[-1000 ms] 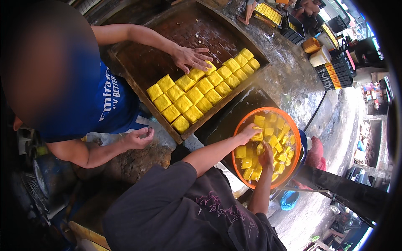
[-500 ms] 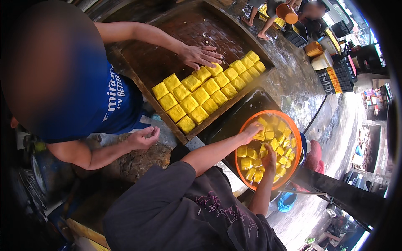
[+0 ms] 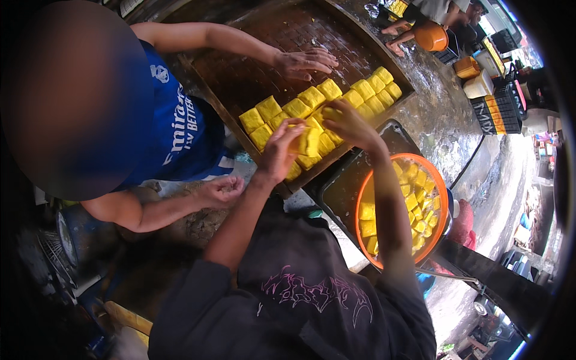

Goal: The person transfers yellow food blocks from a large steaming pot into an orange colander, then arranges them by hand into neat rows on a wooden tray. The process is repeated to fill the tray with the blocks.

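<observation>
L: co-worker in blue jersey (image 3: 171,114), lower hand (image 3: 222,191) half-curled. Next, wooden tray (image 3: 237,84) w/ yellow tofu rows (image 3: 375,84) along the side nearer wearer. Wearer's L hand (image 3: 281,151) at tray's near edge, fingers closed on 1 yellow tofu block (image 3: 310,143), tilted, over the rows. Co-worker's upper hand (image 3: 306,62) extended over bare tray. Wearer's R hand (image 3: 351,124) at the rows, fingers bent down; grip on a block can't be confirmed. R of tray: orange basin (image 3: 358,210) w/ more tofu in liquid, partly hidden by R forearm. Far R, bkgd: black crate (image 3: 503,115).
</observation>
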`<move>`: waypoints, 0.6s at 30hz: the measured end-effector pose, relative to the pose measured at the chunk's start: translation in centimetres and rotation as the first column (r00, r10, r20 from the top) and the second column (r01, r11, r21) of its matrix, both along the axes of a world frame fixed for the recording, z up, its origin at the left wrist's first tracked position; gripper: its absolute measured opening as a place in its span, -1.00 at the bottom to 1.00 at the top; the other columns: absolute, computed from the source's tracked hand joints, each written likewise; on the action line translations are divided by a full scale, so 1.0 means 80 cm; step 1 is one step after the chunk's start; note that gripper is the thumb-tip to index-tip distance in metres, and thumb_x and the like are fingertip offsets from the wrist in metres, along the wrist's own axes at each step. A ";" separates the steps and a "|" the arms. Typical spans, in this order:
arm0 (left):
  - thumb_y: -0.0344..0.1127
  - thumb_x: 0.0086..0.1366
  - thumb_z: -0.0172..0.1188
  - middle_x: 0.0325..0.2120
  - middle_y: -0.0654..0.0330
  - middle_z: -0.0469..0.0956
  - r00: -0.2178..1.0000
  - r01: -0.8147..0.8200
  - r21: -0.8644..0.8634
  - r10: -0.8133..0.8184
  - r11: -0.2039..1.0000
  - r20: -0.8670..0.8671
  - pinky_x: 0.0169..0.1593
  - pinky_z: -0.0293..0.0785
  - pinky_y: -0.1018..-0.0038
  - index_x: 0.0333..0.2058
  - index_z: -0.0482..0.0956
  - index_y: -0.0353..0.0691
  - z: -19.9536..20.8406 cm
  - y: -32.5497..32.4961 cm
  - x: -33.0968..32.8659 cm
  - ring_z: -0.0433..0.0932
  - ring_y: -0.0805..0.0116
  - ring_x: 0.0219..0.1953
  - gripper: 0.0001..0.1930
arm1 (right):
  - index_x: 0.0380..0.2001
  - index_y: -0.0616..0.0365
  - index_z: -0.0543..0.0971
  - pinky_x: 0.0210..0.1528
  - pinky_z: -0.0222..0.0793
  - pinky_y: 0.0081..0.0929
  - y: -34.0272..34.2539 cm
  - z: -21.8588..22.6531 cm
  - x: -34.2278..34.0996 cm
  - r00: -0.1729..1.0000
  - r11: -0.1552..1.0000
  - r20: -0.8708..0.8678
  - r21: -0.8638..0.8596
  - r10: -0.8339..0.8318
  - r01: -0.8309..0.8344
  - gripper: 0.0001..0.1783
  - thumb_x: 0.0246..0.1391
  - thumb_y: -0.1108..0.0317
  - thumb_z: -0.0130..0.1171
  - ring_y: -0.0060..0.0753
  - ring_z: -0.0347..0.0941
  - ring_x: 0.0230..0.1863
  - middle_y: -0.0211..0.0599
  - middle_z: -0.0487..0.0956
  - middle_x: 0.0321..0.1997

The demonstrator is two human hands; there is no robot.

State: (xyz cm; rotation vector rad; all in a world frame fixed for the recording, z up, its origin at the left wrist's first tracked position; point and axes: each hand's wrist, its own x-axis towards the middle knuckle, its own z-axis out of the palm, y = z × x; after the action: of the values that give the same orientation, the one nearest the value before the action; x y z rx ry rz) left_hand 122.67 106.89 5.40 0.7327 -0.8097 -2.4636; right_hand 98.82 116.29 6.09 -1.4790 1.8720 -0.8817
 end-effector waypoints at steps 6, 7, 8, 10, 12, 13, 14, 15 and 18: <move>-0.33 0.58 0.20 0.03 0.19 0.66 0.966 -0.254 -0.112 0.259 0.961 0.026 0.16 0.64 0.33 0.22 0.57 -0.19 -0.005 -0.073 0.058 0.67 0.34 0.09 -0.69 | 0.37 -0.01 0.58 0.44 0.42 -0.02 -0.206 -0.034 0.043 0.936 0.980 -0.335 0.196 0.106 -0.041 -0.41 0.37 0.00 0.25 0.19 0.49 0.40 0.14 0.57 0.31; -0.30 0.59 0.22 0.03 0.18 0.65 0.958 -0.277 -0.134 0.285 0.952 0.044 0.17 0.63 0.35 0.23 0.57 -0.21 -0.007 -0.084 0.058 0.67 0.33 0.10 -0.68 | 0.38 -0.03 0.59 0.44 0.42 -0.04 -0.223 -0.035 0.041 0.927 0.976 -0.335 0.186 0.171 -0.113 -0.41 0.40 -0.02 0.23 0.15 0.51 0.40 0.12 0.60 0.32; -0.29 0.60 0.22 0.04 0.17 0.65 0.939 -0.300 -0.171 0.322 0.938 0.122 0.17 0.63 0.35 0.23 0.57 -0.22 -0.011 -0.095 0.053 0.67 0.33 0.10 -0.68 | 0.39 -0.04 0.59 0.45 0.42 -0.05 -0.236 -0.034 0.037 0.907 0.951 -0.333 0.252 0.257 -0.177 -0.41 0.42 -0.04 0.21 0.10 0.53 0.40 0.10 0.63 0.32; -0.27 0.61 0.23 0.04 0.16 0.64 0.888 -0.337 -0.265 0.398 0.904 0.229 0.18 0.62 0.35 0.24 0.57 -0.24 -0.018 -0.120 0.035 0.66 0.33 0.09 -0.67 | 0.39 -0.04 0.61 0.44 0.45 -0.07 -0.240 -0.032 0.025 0.948 0.951 -0.218 0.254 0.232 -0.175 -0.41 0.48 -0.09 0.15 -0.01 0.58 0.38 0.03 0.69 0.30; -0.24 0.63 0.21 0.14 0.09 0.63 0.935 -0.236 -0.310 0.302 0.921 0.186 0.24 0.60 0.31 0.33 0.52 -0.28 -0.026 -0.148 0.002 0.66 0.26 0.14 -0.58 | 0.37 -0.02 0.63 0.41 0.49 -0.07 -0.223 -0.028 0.009 1.000 0.992 0.027 0.123 -0.005 0.001 -0.40 0.55 -0.16 0.09 -0.14 0.64 0.34 -0.09 0.75 0.26; -0.24 0.63 0.19 0.18 0.05 0.63 0.971 -0.188 -0.262 0.220 0.947 0.096 0.29 0.58 0.31 0.37 0.48 -0.29 -0.034 -0.157 -0.018 0.66 0.20 0.18 -0.55 | 0.31 0.07 0.66 0.32 0.56 -0.18 -0.212 -0.025 0.001 0.958 0.995 0.283 0.092 -0.050 0.025 -0.37 0.59 -0.21 0.04 -0.30 0.63 0.34 -0.24 0.74 0.29; -0.24 0.64 0.17 0.23 0.01 0.62 0.994 -0.105 -0.211 0.098 0.972 -0.043 0.34 0.56 0.30 0.41 0.44 -0.31 -0.041 -0.167 -0.035 0.66 0.14 0.22 -0.52 | 0.28 0.14 0.66 0.23 0.60 -0.30 -0.197 -0.025 -0.003 0.784 0.992 0.613 0.001 -0.101 0.127 -0.41 0.57 -0.14 0.15 -0.32 0.68 0.25 -0.27 0.75 0.25; -0.29 0.60 0.15 0.26 -0.09 0.60 0.987 -0.043 -0.511 0.117 0.859 0.113 0.37 0.54 0.26 0.42 0.42 -0.33 -0.049 -0.178 -0.046 0.63 0.05 0.27 -0.50 | 0.25 0.12 0.68 0.16 0.60 -0.34 -0.190 -0.022 -0.010 0.681 0.985 0.719 0.029 -0.141 0.173 -0.49 0.54 -0.04 0.19 -0.36 0.68 0.18 -0.30 0.77 0.19; -0.43 0.50 0.10 0.34 -0.32 0.51 0.913 0.294 -0.908 0.194 0.298 0.359 0.43 0.49 0.15 0.45 0.36 -0.40 -0.078 -0.188 -0.063 0.53 -0.20 0.40 -0.43 | 0.18 0.08 0.72 0.08 0.61 -0.31 -0.191 -0.019 -0.021 0.858 0.979 0.475 0.137 -0.197 0.148 -0.53 0.48 -0.03 0.24 -0.29 0.72 0.06 -0.26 0.80 0.08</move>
State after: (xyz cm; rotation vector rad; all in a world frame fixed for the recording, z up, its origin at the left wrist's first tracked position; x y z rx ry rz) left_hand 117.61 91.88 -0.87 0.6835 -2.2157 -1.2944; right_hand 97.11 101.01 4.55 -0.9234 1.6483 -1.1114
